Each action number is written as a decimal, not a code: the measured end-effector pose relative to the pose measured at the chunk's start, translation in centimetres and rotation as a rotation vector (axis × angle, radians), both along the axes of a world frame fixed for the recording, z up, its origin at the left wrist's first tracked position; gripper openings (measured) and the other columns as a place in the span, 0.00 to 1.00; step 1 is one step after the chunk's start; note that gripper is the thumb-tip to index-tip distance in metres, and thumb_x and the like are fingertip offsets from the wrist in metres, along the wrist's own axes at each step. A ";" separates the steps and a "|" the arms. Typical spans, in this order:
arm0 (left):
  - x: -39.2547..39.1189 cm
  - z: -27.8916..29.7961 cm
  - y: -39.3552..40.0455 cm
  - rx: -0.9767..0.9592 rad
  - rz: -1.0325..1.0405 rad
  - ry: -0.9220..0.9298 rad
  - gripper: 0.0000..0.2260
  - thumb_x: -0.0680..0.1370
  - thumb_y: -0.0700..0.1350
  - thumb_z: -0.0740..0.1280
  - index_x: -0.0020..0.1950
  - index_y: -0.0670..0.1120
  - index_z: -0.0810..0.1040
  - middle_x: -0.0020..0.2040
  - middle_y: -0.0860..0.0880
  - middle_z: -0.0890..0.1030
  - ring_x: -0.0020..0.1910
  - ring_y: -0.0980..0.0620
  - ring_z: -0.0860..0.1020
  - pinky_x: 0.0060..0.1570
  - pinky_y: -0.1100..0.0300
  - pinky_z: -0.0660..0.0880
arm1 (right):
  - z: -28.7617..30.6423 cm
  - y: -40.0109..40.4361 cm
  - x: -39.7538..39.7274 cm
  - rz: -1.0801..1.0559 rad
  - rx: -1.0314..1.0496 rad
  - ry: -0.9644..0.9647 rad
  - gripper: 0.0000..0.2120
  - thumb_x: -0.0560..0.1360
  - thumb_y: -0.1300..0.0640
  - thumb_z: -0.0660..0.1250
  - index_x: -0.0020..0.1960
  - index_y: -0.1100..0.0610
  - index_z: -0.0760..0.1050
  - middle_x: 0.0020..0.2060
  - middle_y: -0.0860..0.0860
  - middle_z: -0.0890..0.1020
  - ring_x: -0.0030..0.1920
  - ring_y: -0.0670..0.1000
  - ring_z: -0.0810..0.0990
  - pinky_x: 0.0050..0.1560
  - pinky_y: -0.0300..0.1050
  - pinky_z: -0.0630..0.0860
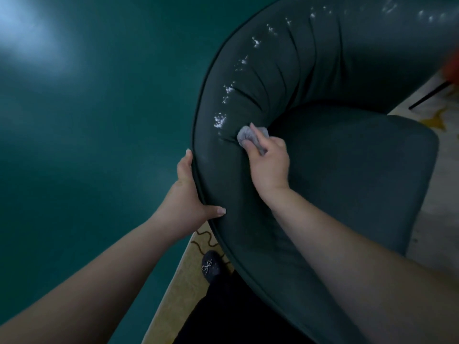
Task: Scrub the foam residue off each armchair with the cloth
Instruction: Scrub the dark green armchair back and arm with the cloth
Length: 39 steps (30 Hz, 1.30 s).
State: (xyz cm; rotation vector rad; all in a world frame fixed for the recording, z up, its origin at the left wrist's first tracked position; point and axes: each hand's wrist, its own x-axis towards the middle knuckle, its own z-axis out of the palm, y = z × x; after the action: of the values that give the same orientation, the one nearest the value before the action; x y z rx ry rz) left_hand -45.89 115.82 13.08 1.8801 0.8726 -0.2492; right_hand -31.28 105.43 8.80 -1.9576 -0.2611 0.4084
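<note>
The right hand (pixel 269 161) grips a crumpled grey cloth (pixel 250 138) and presses it on the inner padded back of the dark green armchair (pixel 323 70), just beside white foam spots (pixel 219 120). The left hand (pixel 191 194) holds the piped outer edge, thumb on top. The fabric looks soft and pleated; the back is curved.

This looks like a home living room, though the dim, blurred view makes that uncertain. A dark green upholstered tub armchair (pixel 310 78) stands on a beige carpet with a wavy dark pattern (pixel 183 281), beside a plain deep-teal wall (pixel 99 120), and a black beaded house slipper (pixel 211 266) shows below.
</note>
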 end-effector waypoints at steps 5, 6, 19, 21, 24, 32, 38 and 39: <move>0.1 0.3 -0.1 -0.012 0.026 0.005 0.58 0.64 0.39 0.80 0.77 0.56 0.38 0.73 0.52 0.64 0.63 0.45 0.75 0.63 0.46 0.73 | 0.7 -6.6 -3.9 0.251 0.005 -0.024 0.21 0.75 0.59 0.69 0.64 0.43 0.73 0.50 0.50 0.70 0.48 0.34 0.72 0.51 0.22 0.64; 0.1 0.4 -0.1 -0.012 0.023 0.007 0.58 0.64 0.39 0.80 0.77 0.56 0.38 0.73 0.52 0.64 0.63 0.45 0.75 0.63 0.46 0.73 | 0.6 -9.2 -5.4 0.300 0.019 -0.022 0.22 0.75 0.60 0.69 0.64 0.41 0.74 0.51 0.48 0.71 0.50 0.36 0.73 0.52 0.24 0.65; -0.8 -0.3 -0.2 -0.073 0.050 -0.048 0.55 0.69 0.38 0.76 0.76 0.60 0.36 0.75 0.54 0.64 0.68 0.51 0.70 0.64 0.46 0.72 | 1.6 -10.0 -8.2 0.444 -0.080 -0.298 0.23 0.71 0.60 0.72 0.64 0.46 0.75 0.52 0.54 0.71 0.53 0.53 0.71 0.56 0.44 0.71; -1.1 -0.5 -0.1 -0.102 0.060 -0.073 0.53 0.70 0.38 0.75 0.75 0.65 0.38 0.75 0.55 0.64 0.67 0.52 0.72 0.64 0.46 0.72 | 1.3 -13.1 -9.4 0.470 -0.078 -0.318 0.23 0.72 0.57 0.69 0.64 0.43 0.73 0.52 0.52 0.70 0.52 0.53 0.72 0.54 0.47 0.73; -1.3 -0.7 0.0 -0.141 0.094 -0.105 0.51 0.71 0.38 0.74 0.73 0.69 0.41 0.75 0.56 0.63 0.66 0.50 0.74 0.62 0.45 0.73 | 1.2 -12.9 -9.2 0.425 -0.085 -0.306 0.21 0.72 0.54 0.68 0.64 0.43 0.74 0.51 0.51 0.69 0.52 0.54 0.72 0.53 0.50 0.74; 0.3 -0.2 1.2 0.019 0.180 -0.092 0.41 0.74 0.46 0.72 0.75 0.66 0.48 0.72 0.55 0.67 0.50 0.62 0.78 0.58 0.50 0.76 | 1.4 -3.4 -4.8 0.231 -0.039 -0.244 0.23 0.74 0.60 0.70 0.65 0.44 0.73 0.52 0.50 0.67 0.57 0.55 0.70 0.61 0.44 0.71; 2.4 0.4 3.9 -0.056 0.042 -0.100 0.50 0.69 0.40 0.77 0.76 0.64 0.47 0.64 0.65 0.62 0.61 0.53 0.77 0.63 0.49 0.73 | 0.8 -6.5 -7.4 0.232 0.005 -0.224 0.24 0.73 0.58 0.69 0.65 0.40 0.72 0.51 0.46 0.67 0.55 0.54 0.72 0.59 0.47 0.73; 2.8 0.4 4.3 -0.055 0.014 -0.096 0.51 0.68 0.40 0.78 0.77 0.63 0.46 0.64 0.66 0.61 0.63 0.53 0.76 0.64 0.50 0.72 | 1.0 -4.8 -6.3 0.216 -0.016 -0.243 0.24 0.73 0.60 0.70 0.65 0.42 0.72 0.51 0.48 0.67 0.54 0.54 0.72 0.59 0.47 0.73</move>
State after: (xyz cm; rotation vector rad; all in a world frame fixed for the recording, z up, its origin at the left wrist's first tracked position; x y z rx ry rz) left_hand -43.12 120.14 13.47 1.8190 0.8059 -0.1709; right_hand -37.62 100.61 9.78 -2.0021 -0.6312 0.3109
